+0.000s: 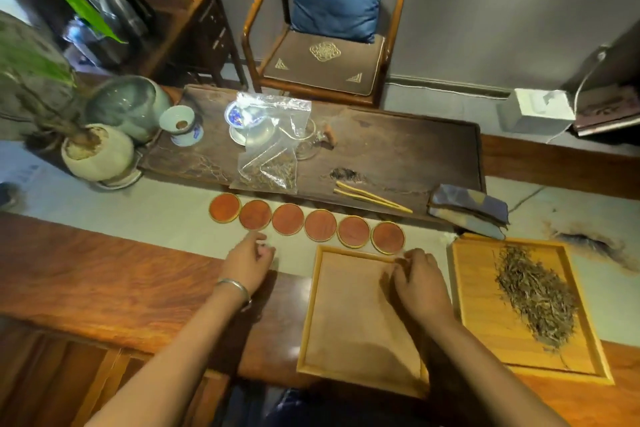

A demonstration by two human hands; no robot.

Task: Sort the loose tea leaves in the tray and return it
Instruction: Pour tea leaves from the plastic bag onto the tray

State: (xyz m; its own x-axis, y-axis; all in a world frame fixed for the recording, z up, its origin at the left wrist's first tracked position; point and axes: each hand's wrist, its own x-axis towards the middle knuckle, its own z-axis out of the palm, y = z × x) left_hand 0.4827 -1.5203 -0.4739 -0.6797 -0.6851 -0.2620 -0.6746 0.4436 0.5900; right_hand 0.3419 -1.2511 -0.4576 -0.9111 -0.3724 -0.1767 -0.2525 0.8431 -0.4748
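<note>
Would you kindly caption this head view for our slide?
Right hand over an empty tray, left hand near coasters, loose tea leaves in the neighbouring tray.

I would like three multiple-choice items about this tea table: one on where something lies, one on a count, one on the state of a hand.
1. Where does the pile of loose dry tea leaves lie?
A. in the light wooden tray on the right
B. in the light wooden tray in the middle
C. on the dark wooden tea board

2. How many round reddish wooden coasters stand in the row?
A. four
B. six
C. eight

3. What is the right hand doing?
A. holding the bamboo tongs
B. resting with curled fingers over the middle tray's far edge
C. lifting the clear plastic bag

Answers: 1 A, the leaves fill the right tray while the middle one is bare. 2 B, six discs lie side by side. 3 B, tongs and bag lie untouched on the board.
</note>
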